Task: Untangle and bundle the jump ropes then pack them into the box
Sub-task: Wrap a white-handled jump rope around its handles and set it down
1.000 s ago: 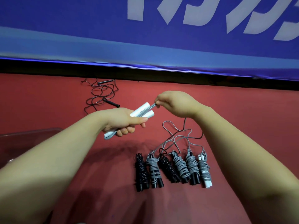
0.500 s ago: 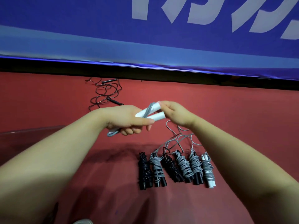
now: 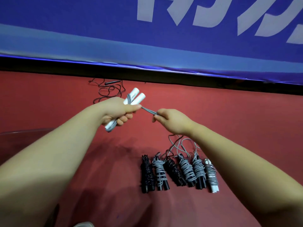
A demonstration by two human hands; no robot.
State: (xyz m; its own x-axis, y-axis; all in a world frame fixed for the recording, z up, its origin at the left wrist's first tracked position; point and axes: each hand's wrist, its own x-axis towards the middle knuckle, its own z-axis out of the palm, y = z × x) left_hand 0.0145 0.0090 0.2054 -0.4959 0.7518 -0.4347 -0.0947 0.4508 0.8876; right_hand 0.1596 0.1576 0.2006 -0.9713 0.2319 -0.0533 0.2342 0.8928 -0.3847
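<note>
The two white handles (image 3: pixel 135 97) of a jump rope lie side by side in the left hand (image 3: pixel 117 112), whose fingers curl tight round them above the red floor (image 3: pixel 229 112). The grey cord (image 3: pixel 148 110) runs taut and doubled to the right hand (image 3: pixel 172 122), which pinches it. Under the right forearm, six wound ropes (image 3: pixel 178 172) lie in a row on the floor. A tangled black rope (image 3: pixel 109 90) lies beyond the left hand, partly hidden by it, near the blue banner (image 3: pixel 82 30). A clear rim (image 3: pixel 24 131) shows at the left edge.
</note>
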